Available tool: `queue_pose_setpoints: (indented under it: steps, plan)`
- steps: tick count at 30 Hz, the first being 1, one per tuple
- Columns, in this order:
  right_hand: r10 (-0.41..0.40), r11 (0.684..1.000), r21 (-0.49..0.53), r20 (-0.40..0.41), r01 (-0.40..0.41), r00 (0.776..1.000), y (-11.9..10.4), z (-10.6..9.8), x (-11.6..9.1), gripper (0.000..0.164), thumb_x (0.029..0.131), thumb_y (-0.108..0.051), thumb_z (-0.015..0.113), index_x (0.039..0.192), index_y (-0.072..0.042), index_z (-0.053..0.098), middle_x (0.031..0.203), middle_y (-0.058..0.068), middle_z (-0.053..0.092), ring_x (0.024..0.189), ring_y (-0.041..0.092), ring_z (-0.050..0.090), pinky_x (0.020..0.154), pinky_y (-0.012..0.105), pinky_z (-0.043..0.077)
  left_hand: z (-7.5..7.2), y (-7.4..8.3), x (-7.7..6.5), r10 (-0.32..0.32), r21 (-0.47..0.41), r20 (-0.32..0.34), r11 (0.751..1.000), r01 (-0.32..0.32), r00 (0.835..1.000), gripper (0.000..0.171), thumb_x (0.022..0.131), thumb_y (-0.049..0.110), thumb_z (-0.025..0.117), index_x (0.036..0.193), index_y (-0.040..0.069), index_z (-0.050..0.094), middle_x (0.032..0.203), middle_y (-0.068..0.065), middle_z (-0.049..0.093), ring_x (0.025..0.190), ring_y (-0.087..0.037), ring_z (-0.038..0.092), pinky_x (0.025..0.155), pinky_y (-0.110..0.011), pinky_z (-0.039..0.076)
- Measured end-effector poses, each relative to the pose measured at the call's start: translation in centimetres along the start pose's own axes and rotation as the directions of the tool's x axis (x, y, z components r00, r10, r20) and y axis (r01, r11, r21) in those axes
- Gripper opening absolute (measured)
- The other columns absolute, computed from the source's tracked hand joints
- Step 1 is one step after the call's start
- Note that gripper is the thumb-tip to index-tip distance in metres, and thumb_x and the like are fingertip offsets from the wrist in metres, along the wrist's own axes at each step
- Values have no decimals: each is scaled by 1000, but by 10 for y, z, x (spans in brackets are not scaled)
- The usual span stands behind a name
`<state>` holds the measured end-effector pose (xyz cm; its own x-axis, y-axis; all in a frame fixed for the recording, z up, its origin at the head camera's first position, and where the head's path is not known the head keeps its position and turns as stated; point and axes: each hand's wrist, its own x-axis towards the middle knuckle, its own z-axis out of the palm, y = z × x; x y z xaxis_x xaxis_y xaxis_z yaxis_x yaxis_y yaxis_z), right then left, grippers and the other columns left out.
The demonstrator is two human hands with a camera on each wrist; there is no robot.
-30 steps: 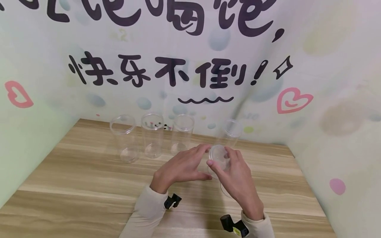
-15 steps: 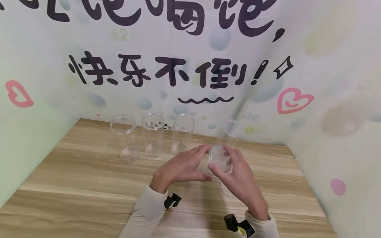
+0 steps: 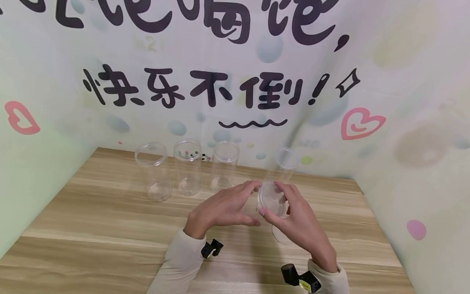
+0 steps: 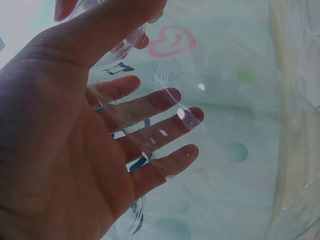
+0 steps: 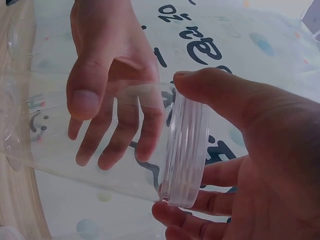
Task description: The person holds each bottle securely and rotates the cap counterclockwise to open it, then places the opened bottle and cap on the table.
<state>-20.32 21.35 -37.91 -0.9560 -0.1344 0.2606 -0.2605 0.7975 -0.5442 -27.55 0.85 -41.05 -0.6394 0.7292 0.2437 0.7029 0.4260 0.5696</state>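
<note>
Steadying the clear jar (image 5: 55,137) looks like half of this step, which I judge to be working the lid (image 5: 191,150) at its mouth. The jar stands roughly upright above the bench (image 3: 128,237), between the two hands; whether its base rests on the wood I cannot tell. The left grip (image 3: 227,206) is wrapped loosely about the body, thumb on one side, fingers showing through the wall on the other. The right grip (image 3: 304,220) holds the lid by its rim, thumb on one edge and fingers curled round the opposite one.

To do this well, keep the left hold firm enough to stop the body spinning, yet light, since the thin wall may flex. The lid should stay level; a tilt could make it bind on one side. Even pressure from thumb and fingers should serve better than a hard squeeze. How tightly it sits is not visible.
</note>
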Motion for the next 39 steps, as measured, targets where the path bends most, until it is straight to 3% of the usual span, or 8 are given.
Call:
queue_pose_setpoints:
  steps: [20, 29, 34, 39]
  plan:
    - [-150, 988, 29, 21, 149, 989, 6, -7, -2, 72, 78, -19, 81, 141, -9, 49, 134, 3, 56, 105, 16, 54, 71, 28, 49, 2, 0, -1, -4, -80, 56, 997, 9, 998, 81, 79, 44, 81, 144, 23, 37, 131, 5, 56, 118, -9, 56, 98, -34, 49]
    - [-130, 991, 45, 56, 128, 990, 7, -4, -2, 86, 81, -31, 83, 151, -12, 36, 143, 8, 48, 117, 21, 52, 79, 35, 51, 1, 0, -1, -22, -87, 41, 996, 26, 999, 82, 81, 47, 78, 147, 23, 36, 136, 4, 56, 122, -11, 56, 101, -35, 48]
    - [-113, 993, 43, -8, 114, 994, 5, 1, -1, 95, 77, -33, 85, 152, -11, 31, 145, 13, 44, 120, 28, 52, 83, 45, 52, 0, 0, -1, -30, -76, 13, 997, 31, 999, 82, 81, 47, 78, 147, 21, 36, 138, 3, 55, 124, -13, 55, 102, -36, 48]
    - [-70, 996, -69, -110, 63, 991, -1, 11, 0, 87, 84, -45, 76, 150, -9, 33, 139, 14, 49, 109, 31, 58, 77, 50, 53, 1, 1, 0, -26, -61, -16, 998, 25, 1000, 82, 81, 49, 78, 146, 21, 36, 139, 4, 53, 124, -14, 55, 99, -36, 50]
